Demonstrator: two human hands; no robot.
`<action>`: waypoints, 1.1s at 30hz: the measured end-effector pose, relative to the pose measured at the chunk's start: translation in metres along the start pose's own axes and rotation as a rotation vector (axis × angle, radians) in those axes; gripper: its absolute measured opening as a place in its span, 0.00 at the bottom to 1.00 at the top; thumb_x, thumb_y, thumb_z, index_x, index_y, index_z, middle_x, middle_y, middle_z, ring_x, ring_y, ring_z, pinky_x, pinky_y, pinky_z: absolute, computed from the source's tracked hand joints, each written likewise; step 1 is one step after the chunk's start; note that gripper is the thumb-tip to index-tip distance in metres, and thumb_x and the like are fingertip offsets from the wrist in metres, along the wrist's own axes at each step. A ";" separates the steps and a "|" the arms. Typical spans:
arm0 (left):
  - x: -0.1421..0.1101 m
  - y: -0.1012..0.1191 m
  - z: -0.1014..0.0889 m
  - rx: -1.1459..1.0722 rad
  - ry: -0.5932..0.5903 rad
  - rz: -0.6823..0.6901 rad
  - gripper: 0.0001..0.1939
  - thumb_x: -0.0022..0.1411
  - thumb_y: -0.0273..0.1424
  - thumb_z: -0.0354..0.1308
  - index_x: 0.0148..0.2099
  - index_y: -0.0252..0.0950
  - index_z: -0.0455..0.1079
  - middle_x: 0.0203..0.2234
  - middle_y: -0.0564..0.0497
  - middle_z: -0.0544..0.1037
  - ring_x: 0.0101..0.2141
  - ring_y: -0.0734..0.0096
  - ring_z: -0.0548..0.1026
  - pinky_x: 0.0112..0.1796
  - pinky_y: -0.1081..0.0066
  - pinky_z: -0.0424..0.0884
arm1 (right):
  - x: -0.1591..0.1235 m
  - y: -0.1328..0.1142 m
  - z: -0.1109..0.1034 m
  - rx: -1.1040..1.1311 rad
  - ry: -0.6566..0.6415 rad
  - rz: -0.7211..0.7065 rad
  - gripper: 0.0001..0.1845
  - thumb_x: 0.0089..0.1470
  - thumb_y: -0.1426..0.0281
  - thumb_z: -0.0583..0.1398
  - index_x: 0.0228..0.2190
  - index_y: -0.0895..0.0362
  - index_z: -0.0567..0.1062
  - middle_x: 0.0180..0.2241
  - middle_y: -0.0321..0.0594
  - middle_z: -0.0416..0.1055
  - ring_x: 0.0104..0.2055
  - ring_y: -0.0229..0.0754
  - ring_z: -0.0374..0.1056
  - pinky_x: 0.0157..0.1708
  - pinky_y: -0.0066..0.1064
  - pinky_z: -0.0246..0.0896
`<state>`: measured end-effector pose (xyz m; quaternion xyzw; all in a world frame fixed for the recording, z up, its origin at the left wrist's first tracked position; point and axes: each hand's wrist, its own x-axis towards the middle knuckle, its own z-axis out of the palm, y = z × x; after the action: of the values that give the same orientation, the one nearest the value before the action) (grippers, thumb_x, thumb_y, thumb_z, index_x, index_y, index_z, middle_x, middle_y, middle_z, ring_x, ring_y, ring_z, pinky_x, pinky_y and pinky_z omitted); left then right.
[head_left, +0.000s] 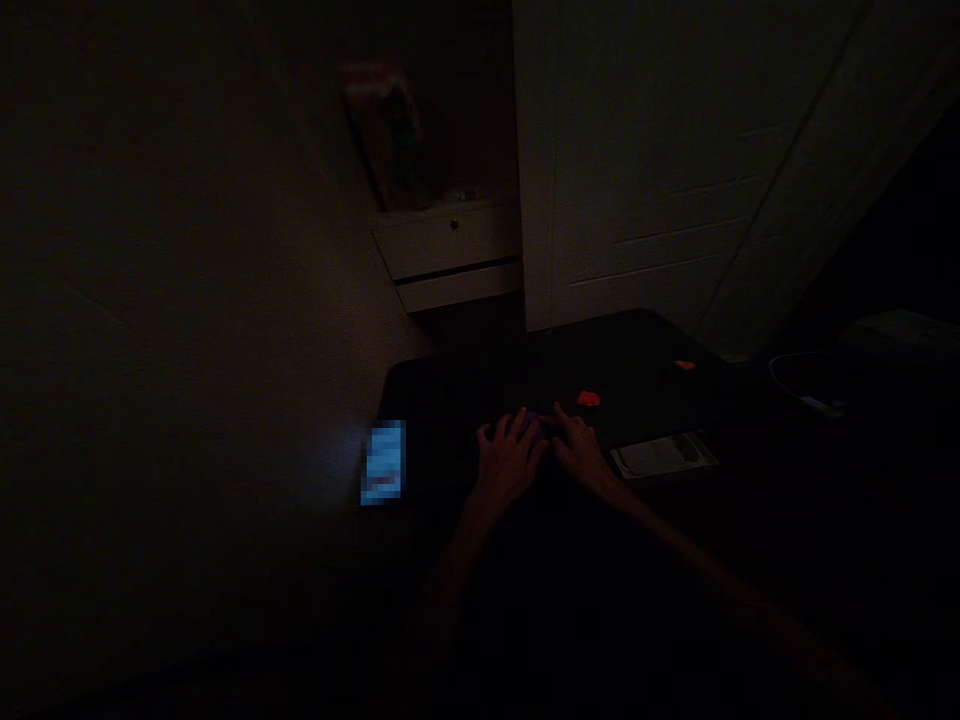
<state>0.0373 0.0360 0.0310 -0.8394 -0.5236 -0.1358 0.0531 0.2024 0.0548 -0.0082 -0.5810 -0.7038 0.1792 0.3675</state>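
Observation:
The room is very dark and detail is scarce. My left hand [508, 458] lies over a dark purple object [531, 424] on the black table [465, 385], its fingers spread and bent across it. What kind of object it is cannot be made out. Close by on the right is my right hand [577, 444], index finger stretched forward and thumb apart from it. Its other fingers are hard to see, and nothing shows clearly in its grasp. Just beyond it rests a small orange-red piece [588, 398]. Another orange-red piece [683, 365] lies farther right.
A lit, blurred screen [384, 462] glows at the table's left edge, beside the wall [225, 300]. A pale printed sheet or packet [666, 455] is near the front right edge. Behind stand a drawer unit [457, 240] and a light panel [630, 180]. A round rim [780, 380] shows at right.

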 end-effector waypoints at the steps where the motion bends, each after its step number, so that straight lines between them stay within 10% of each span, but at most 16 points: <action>1: 0.000 0.000 0.001 0.006 0.000 -0.001 0.25 0.74 0.45 0.37 0.66 0.50 0.63 0.69 0.52 0.61 0.63 0.53 0.62 0.59 0.44 0.58 | 0.001 0.001 0.000 0.014 0.002 0.016 0.38 0.55 0.77 0.52 0.67 0.59 0.58 0.56 0.46 0.75 0.56 0.54 0.67 0.58 0.53 0.58; 33: -0.007 -0.003 0.002 -0.083 0.012 0.005 0.29 0.71 0.53 0.41 0.67 0.50 0.61 0.68 0.53 0.61 0.64 0.54 0.60 0.62 0.45 0.54 | 0.000 0.025 -0.013 0.275 -0.018 0.064 0.33 0.58 0.72 0.56 0.64 0.56 0.64 0.53 0.46 0.77 0.56 0.50 0.72 0.59 0.51 0.64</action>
<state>0.0319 0.0314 0.0269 -0.8412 -0.5152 -0.1626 0.0215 0.2290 0.0593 -0.0160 -0.5458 -0.6569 0.2905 0.4315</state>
